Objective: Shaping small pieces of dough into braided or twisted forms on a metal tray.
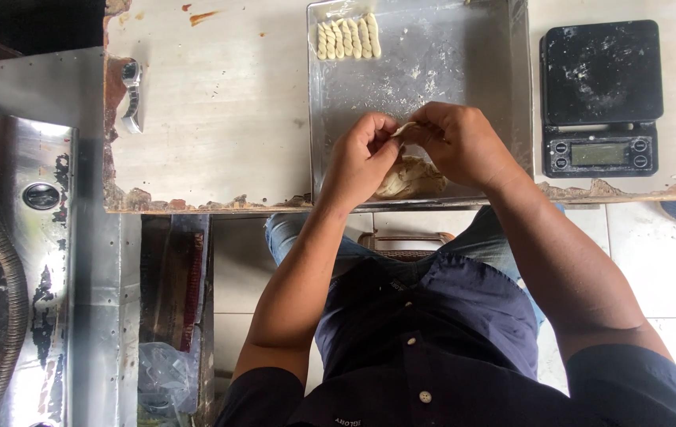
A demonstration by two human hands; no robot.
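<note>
Between both hands, over the metal tray (504,71), a thin dough strip (403,129) runs left-right — left hand (363,158) and right hand (456,142) fingers pinch its ends, dough lump (410,178) just below.

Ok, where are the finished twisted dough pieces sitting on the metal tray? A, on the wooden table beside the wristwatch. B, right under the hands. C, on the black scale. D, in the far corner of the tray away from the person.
D: the row of twisted dough pieces lies at the far left corner of the metal tray, well away from both hands, which work a small dough strip near the tray's near edge.
</note>
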